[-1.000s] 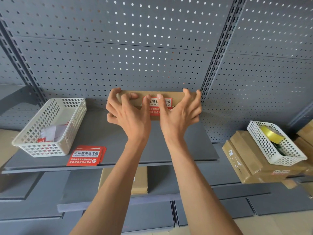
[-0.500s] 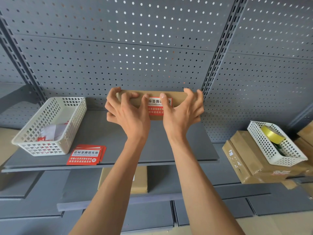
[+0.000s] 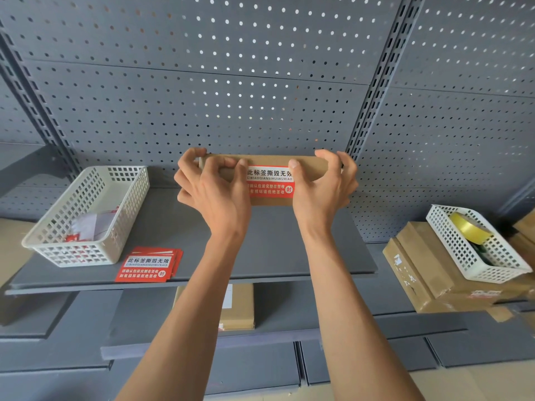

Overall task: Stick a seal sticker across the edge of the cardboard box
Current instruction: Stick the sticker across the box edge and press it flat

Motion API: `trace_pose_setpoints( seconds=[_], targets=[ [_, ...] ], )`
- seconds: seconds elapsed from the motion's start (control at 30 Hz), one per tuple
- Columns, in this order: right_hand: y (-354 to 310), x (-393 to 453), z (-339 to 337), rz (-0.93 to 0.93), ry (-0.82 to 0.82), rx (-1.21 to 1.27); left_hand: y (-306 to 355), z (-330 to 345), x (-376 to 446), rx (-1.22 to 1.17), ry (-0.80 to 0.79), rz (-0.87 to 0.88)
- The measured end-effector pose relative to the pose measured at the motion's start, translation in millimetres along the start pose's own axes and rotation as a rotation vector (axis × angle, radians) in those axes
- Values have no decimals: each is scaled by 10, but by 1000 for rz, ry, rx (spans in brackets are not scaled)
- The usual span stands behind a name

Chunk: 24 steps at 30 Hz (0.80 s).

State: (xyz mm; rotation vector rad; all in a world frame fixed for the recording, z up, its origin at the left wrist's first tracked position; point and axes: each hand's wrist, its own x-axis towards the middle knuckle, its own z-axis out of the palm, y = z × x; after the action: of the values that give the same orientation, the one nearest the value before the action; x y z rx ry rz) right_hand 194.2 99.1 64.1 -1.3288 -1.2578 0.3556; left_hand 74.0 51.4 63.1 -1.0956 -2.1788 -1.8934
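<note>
A flat brown cardboard box (image 3: 309, 169) stands on its edge at the back of the grey shelf (image 3: 162, 227), against the pegboard. A red and white seal sticker (image 3: 270, 183) is stuck on the box's near face, reaching up to its top edge. My left hand (image 3: 212, 189) grips the box's left end, thumb beside the sticker's left side. My right hand (image 3: 321, 189) grips the right end, thumb pressing the sticker's upper right corner. Both palms hide parts of the box.
A stack of red seal stickers (image 3: 146, 266) lies near the shelf's front edge. A white basket (image 3: 89, 218) with papers sits at the left. At the right, another white basket (image 3: 474, 247) with yellow tape rests on cardboard boxes (image 3: 419, 273). A box (image 3: 238, 308) lies on the lower shelf.
My thumbs have slid apart from the sticker's middle towards its sides, uncovering most of the sticker. The box has stayed in place.
</note>
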Motion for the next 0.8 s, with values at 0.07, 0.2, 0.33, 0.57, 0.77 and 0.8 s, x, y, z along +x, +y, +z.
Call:
trace_pose_setpoints(
  seconds=[0.07, 0.2, 0.33, 0.57, 0.77, 0.8],
  targets=[
    [0, 9, -10, -7, 6, 3, 7, -13, 6, 0, -6, 2],
    [6, 1, -15, -18, 17, 14, 21, -45, 31, 0, -31, 13],
    [-27, -42, 5, 5, 20, 7, 13, -53, 14, 31, -50, 32],
    [-12, -74, 22, -50, -20, -79, -18, -53, 18, 76, -81, 65],
    [49, -42, -22, -62, -30, -25, -101, -113, 27, 70, -143, 118],
    [49, -39, -27, -63, -29, -21, -105, -124, 34, 70, -155, 117]
  ],
)
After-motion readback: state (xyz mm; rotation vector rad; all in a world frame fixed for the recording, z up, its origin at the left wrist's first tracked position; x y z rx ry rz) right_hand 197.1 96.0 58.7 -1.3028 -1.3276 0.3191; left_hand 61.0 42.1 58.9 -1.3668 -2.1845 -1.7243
